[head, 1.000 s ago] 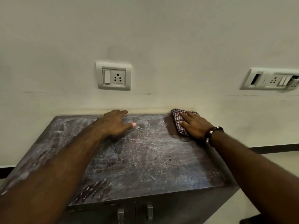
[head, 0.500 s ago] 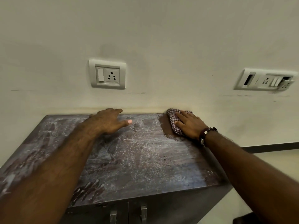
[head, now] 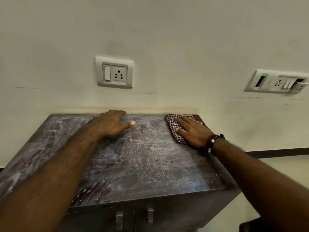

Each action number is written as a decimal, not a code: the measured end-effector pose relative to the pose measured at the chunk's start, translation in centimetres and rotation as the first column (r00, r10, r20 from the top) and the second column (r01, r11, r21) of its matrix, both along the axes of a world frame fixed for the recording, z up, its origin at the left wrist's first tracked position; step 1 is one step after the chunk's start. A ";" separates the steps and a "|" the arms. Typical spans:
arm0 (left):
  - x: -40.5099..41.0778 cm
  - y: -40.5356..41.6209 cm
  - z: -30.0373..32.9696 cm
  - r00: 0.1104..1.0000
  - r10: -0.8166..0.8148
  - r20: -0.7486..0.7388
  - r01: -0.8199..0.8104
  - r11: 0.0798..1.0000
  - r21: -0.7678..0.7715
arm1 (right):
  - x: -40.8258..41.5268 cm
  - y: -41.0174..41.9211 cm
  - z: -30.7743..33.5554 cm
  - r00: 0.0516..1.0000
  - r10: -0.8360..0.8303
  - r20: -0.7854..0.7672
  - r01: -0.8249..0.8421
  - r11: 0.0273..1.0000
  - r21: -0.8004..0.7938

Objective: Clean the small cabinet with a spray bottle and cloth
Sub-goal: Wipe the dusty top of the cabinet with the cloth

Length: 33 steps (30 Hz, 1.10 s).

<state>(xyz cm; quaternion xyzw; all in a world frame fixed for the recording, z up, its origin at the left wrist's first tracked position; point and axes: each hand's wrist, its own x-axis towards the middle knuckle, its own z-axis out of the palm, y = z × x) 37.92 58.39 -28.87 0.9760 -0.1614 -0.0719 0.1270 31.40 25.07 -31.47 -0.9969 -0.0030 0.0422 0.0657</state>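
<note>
The small dark cabinet (head: 142,164) stands against the wall, its top streaked with whitish dust and spray marks. My right hand (head: 192,133) presses flat, fingers straight, on a red-and-white checked cloth (head: 172,123) at the back right corner of the top. My left hand (head: 112,124) rests palm down on the back middle of the top, fingers relaxed and holding nothing. No spray bottle is in view.
A white switch-and-socket plate (head: 115,72) is on the wall above the cabinet, and a second, partly broken socket plate (head: 275,82) is to the right. Two metal door handles (head: 133,216) show on the cabinet front. A dark skirting strip (head: 275,152) runs along the right wall.
My right hand has slid the cloth toward the back right corner of the cabinet top. The left hand stays put, and the view has shifted slightly.
</note>
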 end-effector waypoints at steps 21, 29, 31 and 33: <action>-4.4 -0.2 -0.1 0.998 -0.057 -0.002 0.057 0.997 0.053 | -4.5 1.2 0.2 0.999 0.027 -0.028 -0.027 1.000 0.004; -7.2 1.2 -0.7 0.997 -0.061 -0.047 0.067 0.988 0.138 | -5.2 1.5 0.8 0.998 0.025 -0.056 -0.024 1.000 0.020; -7.4 1.1 -0.6 0.997 -0.068 -0.036 0.073 0.986 0.148 | -6.6 0.6 1.0 0.998 0.025 -0.066 -0.023 0.999 0.028; -7.8 1.0 -0.7 0.996 -0.083 -0.021 0.085 0.984 0.157 | -6.9 -0.2 1.4 0.997 -0.022 -0.070 0.024 0.999 0.023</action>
